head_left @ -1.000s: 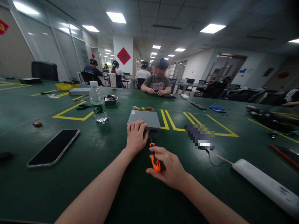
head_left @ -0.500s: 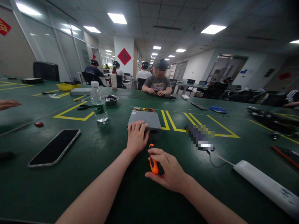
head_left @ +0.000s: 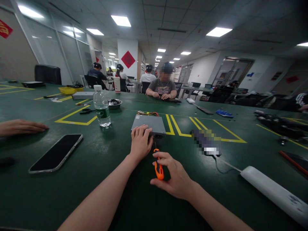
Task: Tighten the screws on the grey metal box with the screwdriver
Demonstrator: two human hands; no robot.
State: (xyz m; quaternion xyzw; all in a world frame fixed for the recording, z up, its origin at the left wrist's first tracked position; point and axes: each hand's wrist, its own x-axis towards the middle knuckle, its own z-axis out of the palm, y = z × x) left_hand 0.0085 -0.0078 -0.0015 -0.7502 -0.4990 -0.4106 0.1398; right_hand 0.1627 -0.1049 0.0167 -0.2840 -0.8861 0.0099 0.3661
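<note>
The left hand (head_left: 140, 141) lies unclenched over the grey metal box (head_left: 157, 123) on the desk (head_left: 130, 205), likely heavy, rigid, best held by its sides; the right hand (head_left: 176, 176) grips the light screwdriver (head_left: 160, 174) by its handle.

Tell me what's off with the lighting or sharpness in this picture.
Head view: ceiling lights blown out, soft glare on the table below the bottle. Head view: top right corner dark, edges seemingly stretched, as on the power strip. Head view: the screwdriver's thin shaft is faint, and pixel blocks cover an item right of centre.
</note>
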